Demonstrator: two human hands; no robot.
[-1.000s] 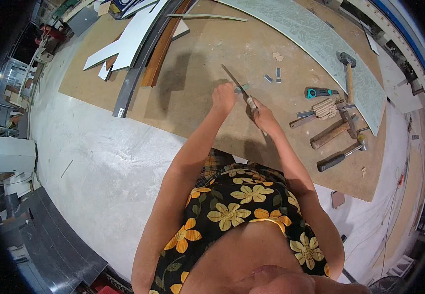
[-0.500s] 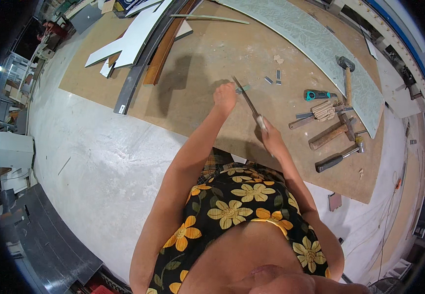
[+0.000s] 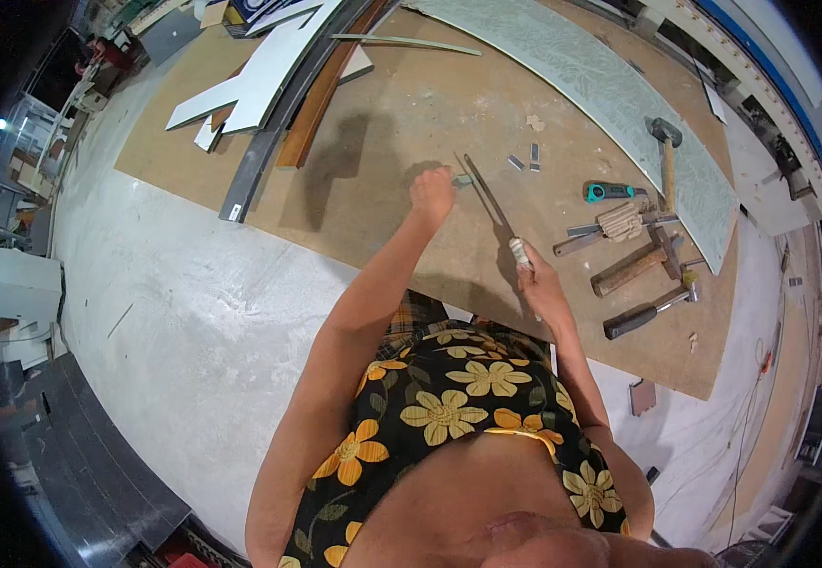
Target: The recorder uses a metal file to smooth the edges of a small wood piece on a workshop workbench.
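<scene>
My right hand point(image 3: 545, 290) is closed round the pale handle of a file point(image 3: 491, 201). The file's long dark blade points up and left, its tip beside the small piece in my left hand. My left hand point(image 3: 432, 195) pinches a small grey-green flat piece point(image 3: 462, 180) at its fingertips, above the brown board tabletop point(image 3: 402, 248). The blade and the piece look close; whether they touch I cannot tell. Two small grey strips point(image 3: 535, 157) lie on the board to the right of the file.
To the right lie a teal-and-black utility knife point(image 3: 610, 192), a rubber mallet point(image 3: 669, 156), a wooden-handled hammer point(image 3: 629, 273) and a black-handled hammer point(image 3: 643, 317). A long patterned pale-green panel point(image 3: 581, 76) spans the far right. White board pieces point(image 3: 250, 90) and a dark bar point(image 3: 264, 156) lie far left.
My right hand and the file have moved to the right and slightly toward me. The left hand stays nearly in place, still pinching the small piece.
</scene>
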